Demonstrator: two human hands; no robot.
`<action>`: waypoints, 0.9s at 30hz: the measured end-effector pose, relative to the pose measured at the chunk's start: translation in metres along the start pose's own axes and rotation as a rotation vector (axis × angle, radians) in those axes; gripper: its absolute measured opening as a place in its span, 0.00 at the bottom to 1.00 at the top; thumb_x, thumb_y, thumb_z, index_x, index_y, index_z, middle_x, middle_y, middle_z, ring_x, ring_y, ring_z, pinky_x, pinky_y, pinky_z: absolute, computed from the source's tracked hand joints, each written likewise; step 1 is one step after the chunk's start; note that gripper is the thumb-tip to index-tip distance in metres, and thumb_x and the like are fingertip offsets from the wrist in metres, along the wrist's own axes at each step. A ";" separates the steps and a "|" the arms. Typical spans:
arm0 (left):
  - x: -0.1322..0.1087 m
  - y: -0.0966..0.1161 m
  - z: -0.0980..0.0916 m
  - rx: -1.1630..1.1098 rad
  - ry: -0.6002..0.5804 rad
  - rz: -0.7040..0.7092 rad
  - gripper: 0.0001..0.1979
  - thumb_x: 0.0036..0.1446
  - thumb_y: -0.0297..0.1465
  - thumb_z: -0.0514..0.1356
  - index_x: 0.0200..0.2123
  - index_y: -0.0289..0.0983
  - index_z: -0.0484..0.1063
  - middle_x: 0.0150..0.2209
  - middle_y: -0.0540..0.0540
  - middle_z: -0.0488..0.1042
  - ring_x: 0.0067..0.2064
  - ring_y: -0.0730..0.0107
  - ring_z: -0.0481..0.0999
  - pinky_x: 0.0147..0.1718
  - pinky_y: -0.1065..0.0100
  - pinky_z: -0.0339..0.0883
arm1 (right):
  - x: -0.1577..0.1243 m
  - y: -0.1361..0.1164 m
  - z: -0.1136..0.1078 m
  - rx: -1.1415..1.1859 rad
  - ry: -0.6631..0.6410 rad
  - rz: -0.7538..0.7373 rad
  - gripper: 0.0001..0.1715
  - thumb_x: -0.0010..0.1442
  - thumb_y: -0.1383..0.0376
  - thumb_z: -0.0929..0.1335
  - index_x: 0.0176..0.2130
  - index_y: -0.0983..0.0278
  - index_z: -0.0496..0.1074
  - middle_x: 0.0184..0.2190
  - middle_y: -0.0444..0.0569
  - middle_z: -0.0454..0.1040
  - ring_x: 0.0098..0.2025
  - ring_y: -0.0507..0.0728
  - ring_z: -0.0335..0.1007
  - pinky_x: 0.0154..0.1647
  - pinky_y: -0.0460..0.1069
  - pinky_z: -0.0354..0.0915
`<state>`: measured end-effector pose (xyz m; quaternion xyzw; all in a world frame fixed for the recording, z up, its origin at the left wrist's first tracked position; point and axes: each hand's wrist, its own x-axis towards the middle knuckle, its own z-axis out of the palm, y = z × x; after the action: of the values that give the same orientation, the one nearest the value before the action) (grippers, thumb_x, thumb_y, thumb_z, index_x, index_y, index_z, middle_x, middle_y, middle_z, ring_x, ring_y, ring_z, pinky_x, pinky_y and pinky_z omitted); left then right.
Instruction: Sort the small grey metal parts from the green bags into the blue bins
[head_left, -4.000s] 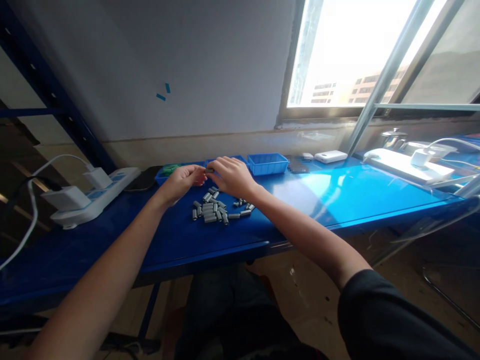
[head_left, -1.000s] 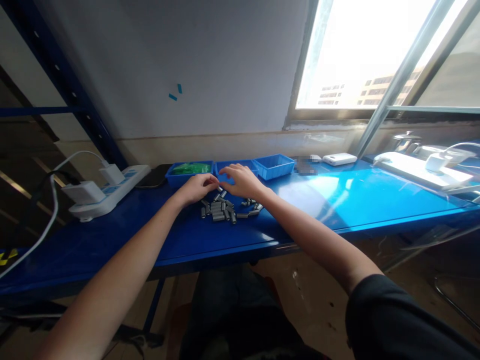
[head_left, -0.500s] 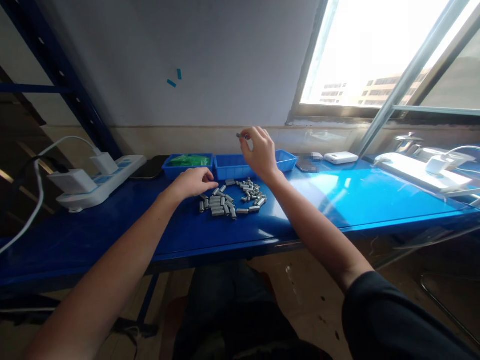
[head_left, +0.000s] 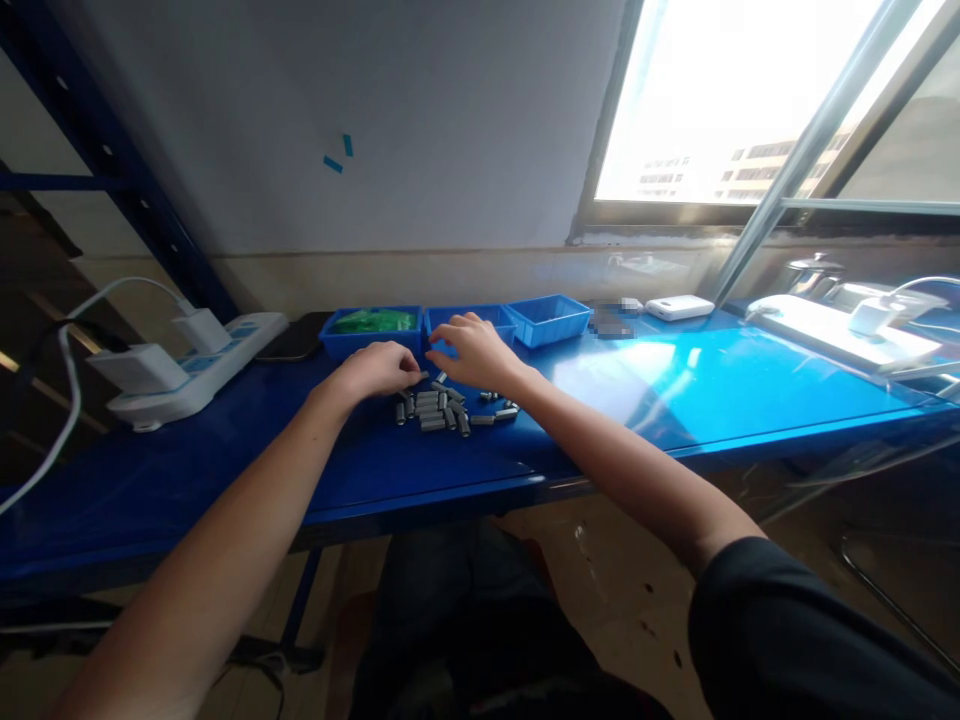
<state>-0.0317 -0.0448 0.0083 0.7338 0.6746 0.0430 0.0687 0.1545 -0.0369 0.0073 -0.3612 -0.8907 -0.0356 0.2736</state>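
My left hand rests at the pile's back left edge, thumb and fingertips pinched on a small grey metal cylinder. Just to its right, my right hand hovers over the pile with curved fingers apart from the thumb; I see nothing between them. Several grey metal cylinders lie on the blue table below both hands. More small metal pieces sit to the right, partly hidden by my right hand and wrist. Behind that hand is the middle blue bin, partly covered.
A blue bin holding a green bag stands at left; another blue bin stands at right. A power strip and dark flat device lie left. A white box and second power strip are right.
My right hand has come down and left from above the bins to the pile; the small metal piece it held no longer shows. My left fingers have closed on a cylinder.
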 end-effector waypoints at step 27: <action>-0.012 0.008 -0.002 -0.469 0.375 0.365 0.25 0.58 0.48 0.54 0.50 0.37 0.67 0.45 0.40 0.73 0.46 0.57 0.73 0.47 0.57 0.66 | 0.013 0.028 -0.048 -0.120 0.571 0.200 0.21 0.69 0.58 0.56 0.48 0.64 0.71 0.37 0.52 0.73 0.41 0.56 0.68 0.46 0.51 0.60</action>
<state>-0.0252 -0.0573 0.0118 0.7858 0.5050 0.3423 0.1016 0.1882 -0.0207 0.0508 -0.4382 -0.7341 -0.1611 0.4930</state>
